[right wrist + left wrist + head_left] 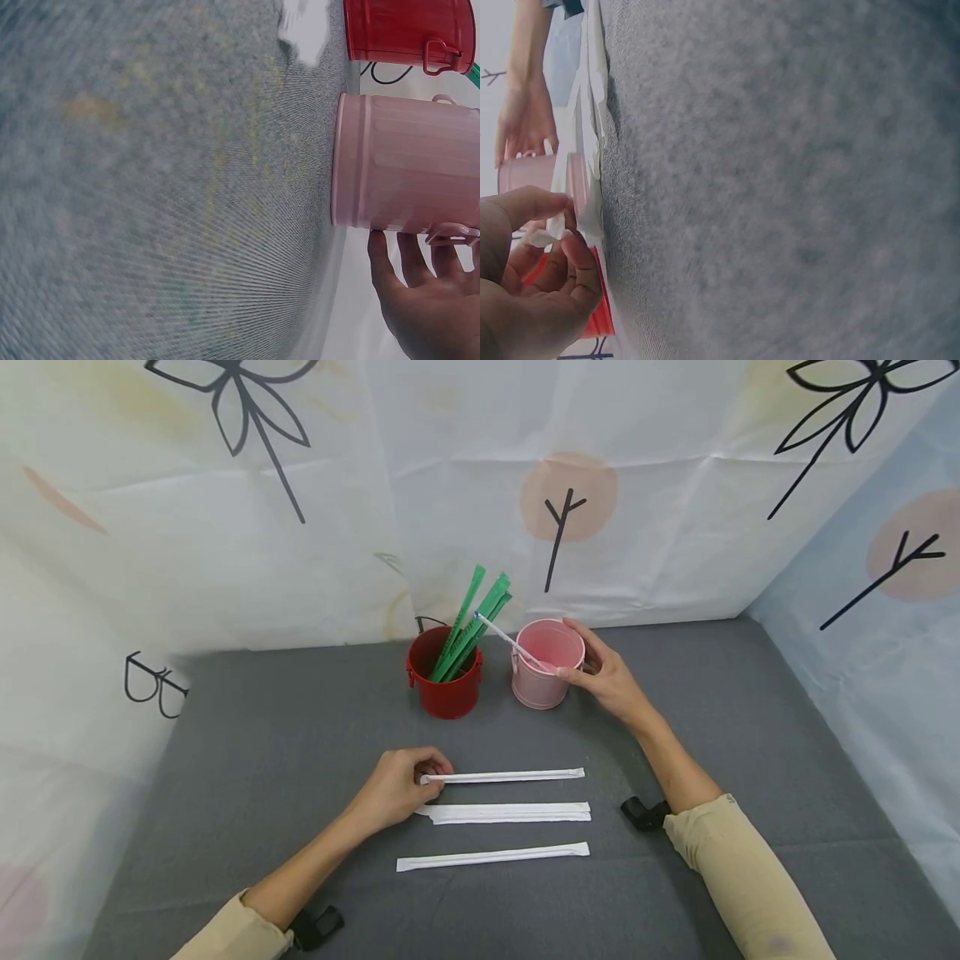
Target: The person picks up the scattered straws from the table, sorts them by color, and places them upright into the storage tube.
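My left hand [403, 787] pinches the left end of a white paper-wrapped straw [517, 776] between thumb and fingers. In the left wrist view, the wrapper's white tip [549, 237] shows at the fingertips. A pair of white wrapped straws [510, 812] lies just below it, with a single wrapped straw [491, 857] nearest me. My right hand [613, 683] holds the right side of a small pink bucket [542, 687], thumb at the front rim and fingers behind. One white wrapped straw [504, 635] leans out of this bucket to the left.
Left of the pink bucket stands a red bucket [447, 699] holding several green wrapped straws [470, 631]. A grey cloth [285, 760] covers the table. Patterned white fabric [450, 510] hangs behind it, and more fabric [862, 635] borders the right side.
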Available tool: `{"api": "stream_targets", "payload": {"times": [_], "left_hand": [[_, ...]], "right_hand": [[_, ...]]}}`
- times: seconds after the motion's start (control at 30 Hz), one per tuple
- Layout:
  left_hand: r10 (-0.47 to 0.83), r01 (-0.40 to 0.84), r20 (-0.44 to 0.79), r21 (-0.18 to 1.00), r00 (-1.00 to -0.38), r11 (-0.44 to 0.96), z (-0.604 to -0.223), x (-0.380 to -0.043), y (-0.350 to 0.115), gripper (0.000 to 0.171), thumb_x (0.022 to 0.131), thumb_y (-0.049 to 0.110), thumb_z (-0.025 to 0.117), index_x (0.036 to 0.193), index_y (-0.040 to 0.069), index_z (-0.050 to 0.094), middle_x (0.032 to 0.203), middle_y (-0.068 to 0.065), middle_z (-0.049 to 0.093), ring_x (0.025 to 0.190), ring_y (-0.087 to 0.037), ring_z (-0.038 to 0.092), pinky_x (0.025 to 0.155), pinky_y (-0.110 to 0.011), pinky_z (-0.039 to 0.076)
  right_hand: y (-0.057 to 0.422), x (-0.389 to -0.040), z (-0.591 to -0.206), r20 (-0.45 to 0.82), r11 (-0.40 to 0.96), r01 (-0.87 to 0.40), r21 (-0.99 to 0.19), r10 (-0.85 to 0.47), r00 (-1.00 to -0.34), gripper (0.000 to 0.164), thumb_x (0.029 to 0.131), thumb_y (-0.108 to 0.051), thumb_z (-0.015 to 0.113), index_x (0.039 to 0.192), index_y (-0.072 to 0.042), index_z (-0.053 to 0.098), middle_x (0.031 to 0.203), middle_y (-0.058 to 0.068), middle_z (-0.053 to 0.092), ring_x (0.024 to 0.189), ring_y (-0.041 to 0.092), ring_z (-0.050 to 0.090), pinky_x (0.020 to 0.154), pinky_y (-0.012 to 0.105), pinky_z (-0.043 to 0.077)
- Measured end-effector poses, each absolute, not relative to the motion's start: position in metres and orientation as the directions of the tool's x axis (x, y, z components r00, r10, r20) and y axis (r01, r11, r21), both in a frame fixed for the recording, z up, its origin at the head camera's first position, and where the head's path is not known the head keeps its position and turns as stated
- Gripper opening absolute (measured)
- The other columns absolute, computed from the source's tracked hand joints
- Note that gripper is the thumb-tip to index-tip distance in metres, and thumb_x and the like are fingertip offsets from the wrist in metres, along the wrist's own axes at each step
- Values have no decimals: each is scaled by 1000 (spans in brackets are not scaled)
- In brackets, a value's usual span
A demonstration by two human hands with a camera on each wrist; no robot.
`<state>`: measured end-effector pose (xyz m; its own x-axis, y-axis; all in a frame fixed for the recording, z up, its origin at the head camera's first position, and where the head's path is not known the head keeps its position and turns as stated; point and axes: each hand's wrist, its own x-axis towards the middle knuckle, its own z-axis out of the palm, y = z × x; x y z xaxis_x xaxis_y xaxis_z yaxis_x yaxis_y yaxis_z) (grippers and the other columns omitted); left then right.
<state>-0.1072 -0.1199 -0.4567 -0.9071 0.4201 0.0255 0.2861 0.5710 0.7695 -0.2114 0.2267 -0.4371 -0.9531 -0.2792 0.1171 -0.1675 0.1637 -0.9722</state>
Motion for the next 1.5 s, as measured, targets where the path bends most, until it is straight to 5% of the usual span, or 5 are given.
{"api": "stream_targets", "payload": {"times": [0.27, 0.5, 0.77, 1.23, 1.5], "left_hand": [[361, 255, 52, 801, -931, 542, -444, -115, -124, 16, 84, 9, 79, 93, 22, 74, 78, 10, 67, 59, -10, 47, 54, -24, 39], [311, 158, 37, 914, -950, 374, -428, -122, -130, 12, 89, 4, 73, 100, 9, 73, 83, -3, 73, 73, -28, 71, 67, -33, 57], [243, 158, 92, 950, -966, 268, -413, -125, -140, 15, 89, 0, 71, 103, 4, 74, 83, -11, 74, 73, -39, 69, 70, -38, 59], [153, 238, 216, 960, -964, 147, -389, -136, -140, 12, 86, 3, 75, 98, 0, 72, 85, -15, 70, 67, -21, 69, 70, -34, 59], [94, 284, 276, 954, -957, 95, -376, -154, -133, 15, 86, 1, 75, 99, -4, 71, 87, -12, 70, 69, -24, 69, 72, -32, 59]], "right_hand": [[227, -213, -437, 118, 161, -167, -973, -277, -954, 75, 91, -5, 68, 156, -22, 33, 156, 8, 37, 140, 29, 38, 113, 53, 29], [227, -214, -436, 122, 165, -173, -971, -279, -952, 76, 92, -5, 68, 156, -23, 33, 157, 6, 35, 141, 28, 37, 113, 53, 29], [227, -213, -438, 106, 171, -156, -973, -268, -958, 75, 92, -6, 68, 156, -23, 33, 156, 7, 36, 140, 27, 38, 113, 52, 29], [227, -212, -438, 115, 171, -164, -971, -265, -958, 75, 91, -5, 69, 156, -22, 34, 155, 8, 38, 137, 29, 41, 111, 50, 33], [227, -211, -438, 138, 174, -191, -966, -275, -951, 75, 91, -2, 68, 156, -21, 34, 153, 9, 40, 135, 28, 43, 104, 28, 39]]}}
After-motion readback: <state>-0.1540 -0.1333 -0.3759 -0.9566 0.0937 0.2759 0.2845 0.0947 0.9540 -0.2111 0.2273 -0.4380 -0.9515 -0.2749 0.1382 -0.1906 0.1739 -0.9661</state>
